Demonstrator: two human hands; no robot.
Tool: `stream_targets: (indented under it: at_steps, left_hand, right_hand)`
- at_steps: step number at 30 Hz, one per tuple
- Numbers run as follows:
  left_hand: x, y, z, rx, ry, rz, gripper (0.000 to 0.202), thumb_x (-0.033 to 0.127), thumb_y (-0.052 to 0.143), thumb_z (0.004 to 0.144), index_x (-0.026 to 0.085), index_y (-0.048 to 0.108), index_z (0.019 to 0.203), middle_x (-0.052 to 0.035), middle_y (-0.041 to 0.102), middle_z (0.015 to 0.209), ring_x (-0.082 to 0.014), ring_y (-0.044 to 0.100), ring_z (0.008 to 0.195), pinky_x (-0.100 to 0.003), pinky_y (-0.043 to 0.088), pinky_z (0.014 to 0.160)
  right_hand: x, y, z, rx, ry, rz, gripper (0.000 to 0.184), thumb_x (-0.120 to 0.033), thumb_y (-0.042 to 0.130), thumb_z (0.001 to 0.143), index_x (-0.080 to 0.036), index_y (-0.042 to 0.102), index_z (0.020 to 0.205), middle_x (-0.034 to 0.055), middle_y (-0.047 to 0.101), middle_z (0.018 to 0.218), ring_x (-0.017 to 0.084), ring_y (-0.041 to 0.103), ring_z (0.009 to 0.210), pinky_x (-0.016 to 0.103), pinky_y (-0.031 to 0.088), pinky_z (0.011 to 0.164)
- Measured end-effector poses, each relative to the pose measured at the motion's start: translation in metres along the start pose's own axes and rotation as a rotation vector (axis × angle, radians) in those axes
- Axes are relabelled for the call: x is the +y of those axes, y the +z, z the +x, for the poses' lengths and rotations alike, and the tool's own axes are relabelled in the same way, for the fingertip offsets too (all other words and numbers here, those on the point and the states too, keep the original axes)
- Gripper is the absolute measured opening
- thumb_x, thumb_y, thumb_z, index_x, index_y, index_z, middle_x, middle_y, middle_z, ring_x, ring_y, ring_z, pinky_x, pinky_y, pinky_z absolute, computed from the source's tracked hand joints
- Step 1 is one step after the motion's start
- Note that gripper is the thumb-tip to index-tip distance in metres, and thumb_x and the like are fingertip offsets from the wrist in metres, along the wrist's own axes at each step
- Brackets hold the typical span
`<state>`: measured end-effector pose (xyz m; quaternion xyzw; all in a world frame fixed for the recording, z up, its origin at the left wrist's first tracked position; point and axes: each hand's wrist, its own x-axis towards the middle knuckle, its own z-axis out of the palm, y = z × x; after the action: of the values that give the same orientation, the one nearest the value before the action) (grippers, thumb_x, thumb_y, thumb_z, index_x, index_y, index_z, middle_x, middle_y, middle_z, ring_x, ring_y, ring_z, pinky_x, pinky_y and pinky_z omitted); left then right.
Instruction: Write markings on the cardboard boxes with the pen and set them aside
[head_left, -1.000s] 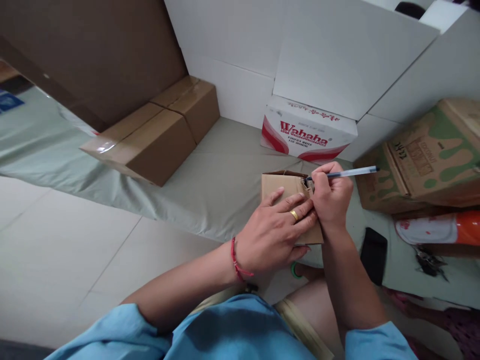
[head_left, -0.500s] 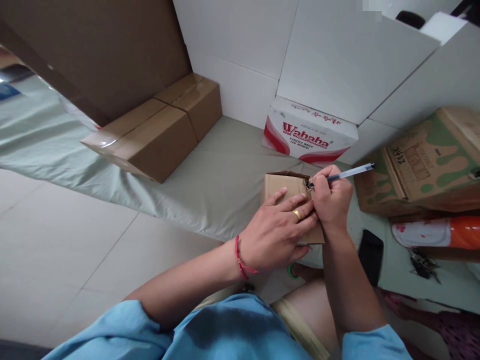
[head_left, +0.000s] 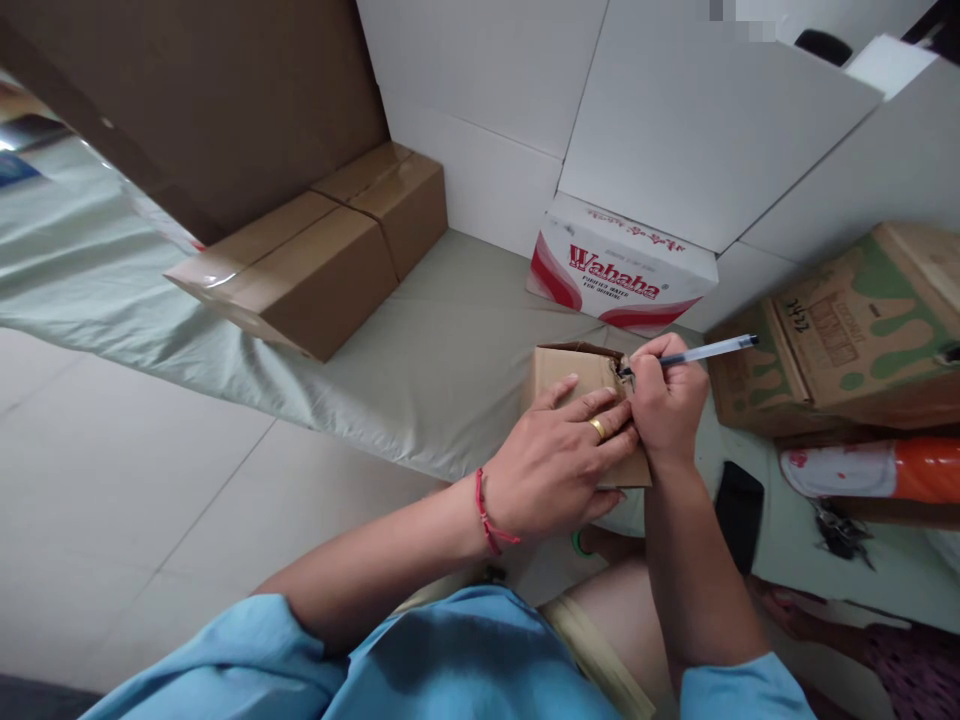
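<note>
A small brown cardboard box (head_left: 574, 368) lies on the cloth-covered table in front of me, with a torn, ragged patch near its upper right corner. Across its top rests my left hand (head_left: 562, 455), fingers stretched out and flat; it wears a gold ring and a red string bracelet. My right hand (head_left: 669, 400) is closed round a pen (head_left: 709, 350) with a clear barrel and black end. The pen's tip meets the torn patch. The box's lower part is partly hidden under my hands.
Behind the box stands a white and red Wahaha carton (head_left: 622, 270). Two taped brown boxes (head_left: 322, 260) sit at the left. On the right are a green-printed carton (head_left: 832, 330), a black phone-like object (head_left: 739, 515), keys (head_left: 844, 530) and an orange-and-white package (head_left: 870, 468). Another person's leg (head_left: 817, 625) shows lower right.
The view has shifted slightly. My right hand and the pen have moved a little at the torn patch; my left hand still lies flat on the box.
</note>
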<state>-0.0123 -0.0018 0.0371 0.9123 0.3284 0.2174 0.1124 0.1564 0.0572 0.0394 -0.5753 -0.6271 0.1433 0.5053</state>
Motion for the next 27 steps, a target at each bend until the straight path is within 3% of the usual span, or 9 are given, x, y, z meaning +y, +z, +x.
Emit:
stream_targets:
  at_steps: [6,13,21,27]
  left_hand:
    - [0.0001,0.0011,0.0004,0.002,0.002,0.005,0.058,0.045,0.069,0.099,0.018,0.063,0.150,-0.0133,0.057,0.165,-0.0340,0.053,0.153,-0.060,0.033,0.131]
    - [0.0006,0.0003,0.0002,0.003,-0.004,-0.009,0.059,0.043,0.068,0.099,0.019,0.062,0.152,-0.0119,0.056,0.167,-0.0334,0.052,0.154,-0.058,0.032,0.131]
    - [0.0009,-0.0008,0.0009,0.007,0.002,-0.009,0.053,0.042,0.068,0.099,0.019,0.065,0.147,-0.0126,0.058,0.165,-0.0332,0.052,0.153,-0.058,0.034,0.130]
    - [0.0005,-0.0006,0.0001,0.009,0.008,-0.002,0.052,0.041,0.068,0.099,0.019,0.065,0.146,-0.0115,0.061,0.162,-0.0331,0.052,0.152,-0.060,0.035,0.129]
  right_hand:
    - [-0.0029,-0.0034,-0.0040,0.060,-0.020,-0.078,0.019,-0.025,0.055,0.086,-0.023,0.050,0.068,-0.0053,0.048,0.058,0.013,0.044,0.059,0.027,0.036,0.063]
    - [-0.0029,-0.0034,-0.0045,0.179,-0.082,-0.120,0.014,-0.022,0.052,0.088,-0.024,0.052,0.074,-0.0040,0.052,0.061,0.014,0.047,0.060,0.028,0.039,0.063]
    - [0.0005,-0.0008,-0.0015,0.141,-0.087,-0.078,0.013,-0.025,0.054,0.091,-0.024,0.054,0.078,-0.0040,0.057,0.068,0.014,0.049,0.063,0.027,0.041,0.067]
    - [-0.0024,-0.0045,-0.0020,0.125,-0.128,-0.205,0.012,-0.022,0.052,0.090,-0.023,0.055,0.078,-0.0039,0.057,0.067,0.014,0.050,0.062,0.028,0.039,0.067]
